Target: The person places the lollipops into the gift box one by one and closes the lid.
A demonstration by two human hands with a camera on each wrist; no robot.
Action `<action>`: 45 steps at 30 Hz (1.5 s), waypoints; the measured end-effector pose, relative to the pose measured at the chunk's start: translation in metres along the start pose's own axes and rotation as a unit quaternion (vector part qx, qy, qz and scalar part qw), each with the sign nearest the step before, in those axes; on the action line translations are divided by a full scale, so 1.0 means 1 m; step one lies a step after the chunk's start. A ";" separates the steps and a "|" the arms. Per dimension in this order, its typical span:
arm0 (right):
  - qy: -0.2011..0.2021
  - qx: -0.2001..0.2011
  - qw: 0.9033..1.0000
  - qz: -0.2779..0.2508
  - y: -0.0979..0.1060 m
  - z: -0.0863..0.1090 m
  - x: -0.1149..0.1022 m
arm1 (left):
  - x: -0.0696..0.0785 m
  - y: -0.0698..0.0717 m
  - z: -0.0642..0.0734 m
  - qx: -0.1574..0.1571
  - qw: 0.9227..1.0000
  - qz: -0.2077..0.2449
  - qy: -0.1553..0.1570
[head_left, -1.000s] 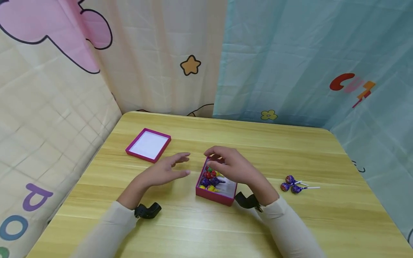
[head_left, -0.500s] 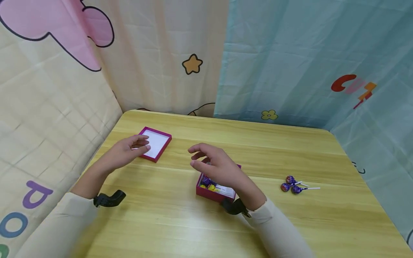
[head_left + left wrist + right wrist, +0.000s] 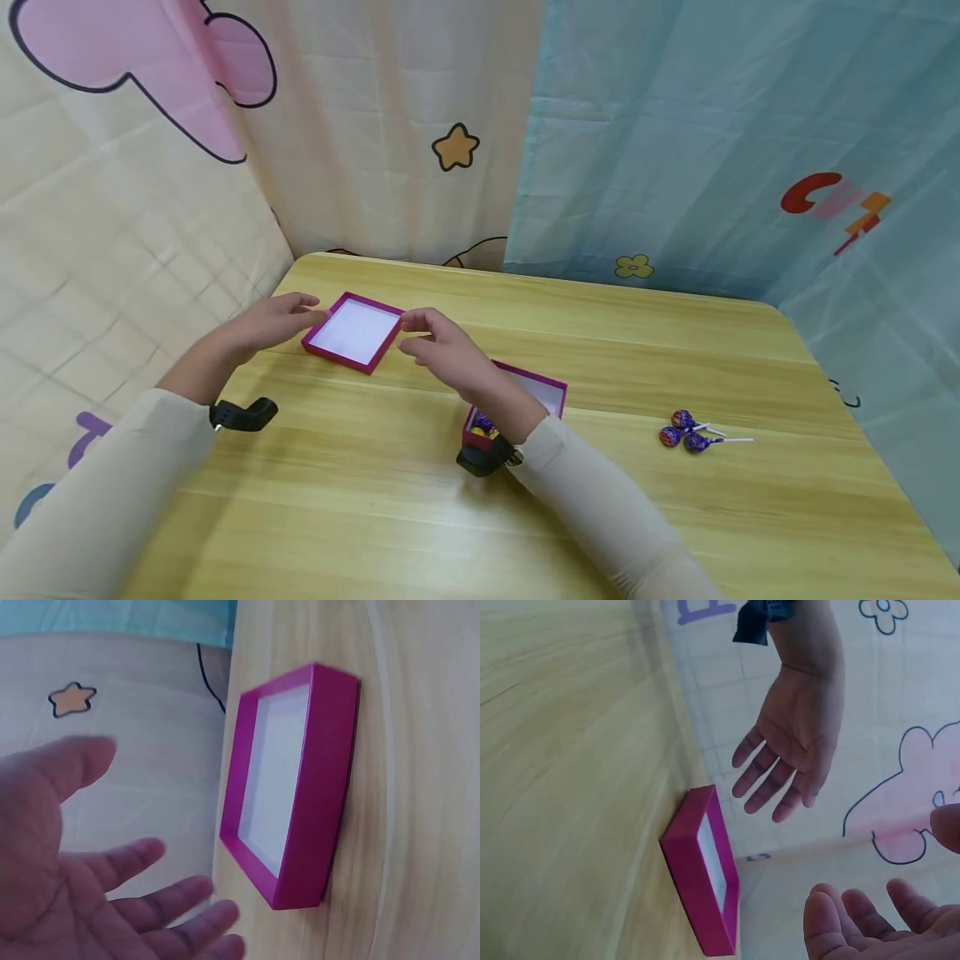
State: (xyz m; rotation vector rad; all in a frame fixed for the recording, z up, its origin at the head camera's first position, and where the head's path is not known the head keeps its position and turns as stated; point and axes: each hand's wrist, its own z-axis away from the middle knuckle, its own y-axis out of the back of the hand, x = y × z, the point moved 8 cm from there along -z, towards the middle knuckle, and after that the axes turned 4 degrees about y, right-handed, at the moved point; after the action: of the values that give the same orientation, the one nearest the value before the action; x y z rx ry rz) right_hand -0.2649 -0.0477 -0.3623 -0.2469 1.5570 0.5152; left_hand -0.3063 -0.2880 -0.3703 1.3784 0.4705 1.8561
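A magenta box lid (image 3: 352,330) lies with its white inside up at the back left of the table. My left hand (image 3: 272,322) hovers at its left side, fingers relaxed and holding nothing. From the other side my right hand (image 3: 448,350) reaches toward the lid's right edge, its fingers loosely bent with nothing in them. In the left wrist view the lid (image 3: 322,787) stands apart from my fingertips (image 3: 196,888). Under my right forearm sits the magenta box (image 3: 534,385), partly hidden, with a few wrapped lollipops (image 3: 482,423) showing inside.
Several purple-wrapped lollipops (image 3: 686,433) with white sticks lie on the right of the wooden table (image 3: 600,492). Printed curtains (image 3: 390,125) hang close behind the table's back edge and along its sides.
My left hand has moved left and back to the lid's far-left side. My right hand has left its place over the box and moved left toward the lid.
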 end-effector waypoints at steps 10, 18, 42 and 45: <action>-0.126 0.087 0.978 -0.139 -0.018 -0.041 0.039 | -0.018 -0.003 -0.035 -0.082 0.992 0.069 0.073; -0.203 0.116 0.949 -0.212 -0.028 -0.049 0.061 | -0.031 -0.007 -0.051 -0.075 0.983 0.115 0.124; -0.193 0.142 0.936 -0.257 0.019 -0.056 0.055 | 0.055 -0.010 -0.060 -0.050 0.983 0.173 0.042; -0.174 0.157 0.930 -0.282 0.032 -0.053 0.048 | 0.076 -0.008 -0.059 -0.037 0.984 0.174 0.016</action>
State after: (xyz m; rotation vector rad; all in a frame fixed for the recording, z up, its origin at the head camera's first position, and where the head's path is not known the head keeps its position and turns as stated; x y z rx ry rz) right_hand -0.3300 -0.0367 -0.4050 -0.3217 1.1268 -0.1425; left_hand -0.3682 -0.2173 -0.3471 1.4529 0.1810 2.1534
